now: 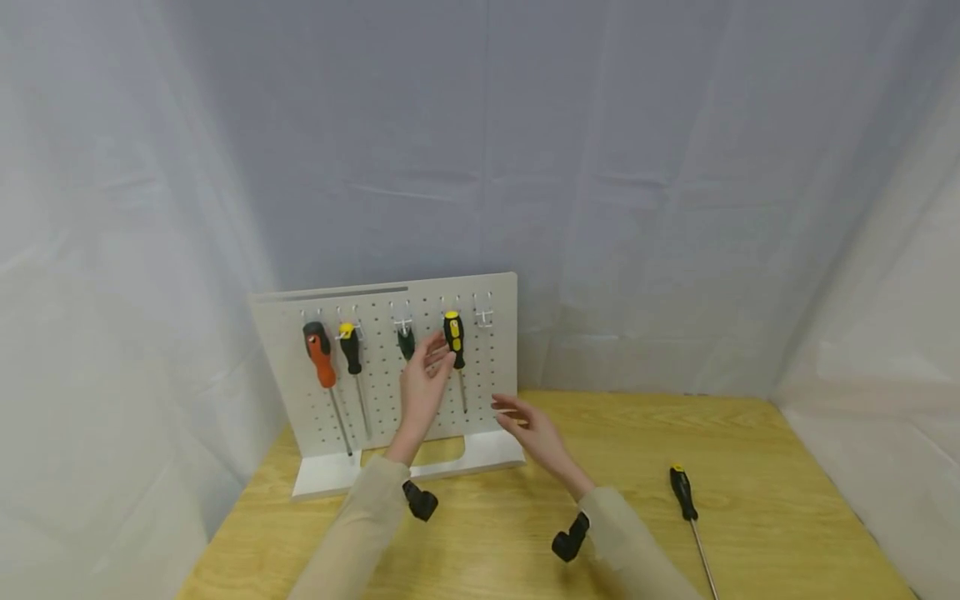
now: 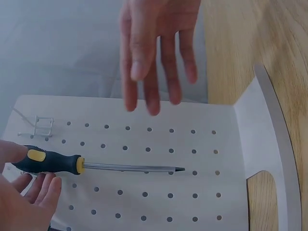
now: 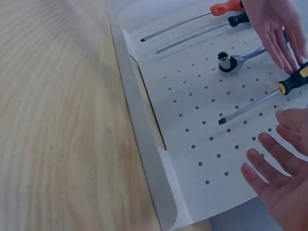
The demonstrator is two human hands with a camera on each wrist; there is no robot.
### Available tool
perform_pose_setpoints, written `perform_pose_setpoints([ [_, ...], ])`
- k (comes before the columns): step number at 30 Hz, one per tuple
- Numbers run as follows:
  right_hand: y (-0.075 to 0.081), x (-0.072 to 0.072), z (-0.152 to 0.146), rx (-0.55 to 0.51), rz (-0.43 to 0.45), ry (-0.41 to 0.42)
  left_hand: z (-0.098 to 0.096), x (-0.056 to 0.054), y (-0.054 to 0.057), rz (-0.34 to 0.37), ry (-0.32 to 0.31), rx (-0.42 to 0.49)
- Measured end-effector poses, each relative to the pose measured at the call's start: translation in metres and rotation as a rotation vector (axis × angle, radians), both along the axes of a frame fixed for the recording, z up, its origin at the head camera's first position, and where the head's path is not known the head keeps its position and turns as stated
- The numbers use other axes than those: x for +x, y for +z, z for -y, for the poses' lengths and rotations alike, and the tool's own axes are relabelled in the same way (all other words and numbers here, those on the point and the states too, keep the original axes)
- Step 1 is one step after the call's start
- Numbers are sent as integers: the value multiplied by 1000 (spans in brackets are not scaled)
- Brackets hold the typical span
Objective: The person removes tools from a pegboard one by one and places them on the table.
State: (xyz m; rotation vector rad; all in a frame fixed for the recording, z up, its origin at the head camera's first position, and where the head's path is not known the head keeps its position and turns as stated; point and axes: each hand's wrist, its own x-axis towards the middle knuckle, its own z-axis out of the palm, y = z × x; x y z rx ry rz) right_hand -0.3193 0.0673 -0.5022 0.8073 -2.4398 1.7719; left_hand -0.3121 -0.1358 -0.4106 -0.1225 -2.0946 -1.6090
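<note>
A black-and-yellow screwdriver [image 1: 454,340] hangs tip down from a hook on the white pegboard [image 1: 382,408]. My left hand [image 1: 424,383] is right beside its handle. In the left wrist view, the thumb and fingers of that hand [image 2: 29,192] lie on either side of the handle, with the fingers fairly straight; whether they touch it is hard to tell. My right hand [image 1: 534,433] hovers near the board's lower right edge, fingers spread, holding nothing. Behind the left hand hangs a ratchet wrench [image 3: 232,63], its dark green handle partly hidden in the head view.
An orange-and-black screwdriver [image 1: 321,354] and a yellow-topped black one [image 1: 350,348] hang on the board's left. At its upper right is a white wire hook [image 1: 483,317]. Another screwdriver [image 1: 683,492] lies on the wooden table [image 1: 600,467] at the right.
</note>
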Motion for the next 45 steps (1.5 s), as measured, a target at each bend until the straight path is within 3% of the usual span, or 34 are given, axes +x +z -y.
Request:
perform_pose_setpoints([
  [5,10,-11,14,-21,11,21,-1,-5,-1,13,-11,0],
  [12,12,-24,30,-68,10,53,1,-11,-2,16,-25,24],
  [19,20,-25,38,-76,37,139,2,-14,-3,63,-34,45],
  [28,3,-34,47,-125,130,153,1,-14,-2,106,-37,78],
  [35,5,-28,46,-136,156,157,3,-15,-2,120,-51,92],
  [39,21,-14,42,-148,164,173,6,-12,4,155,-105,134],
  [43,24,-8,41,-180,171,180,9,-13,6,191,-161,201],
  [45,17,-12,43,-191,168,175,9,-13,7,203,-167,225],
])
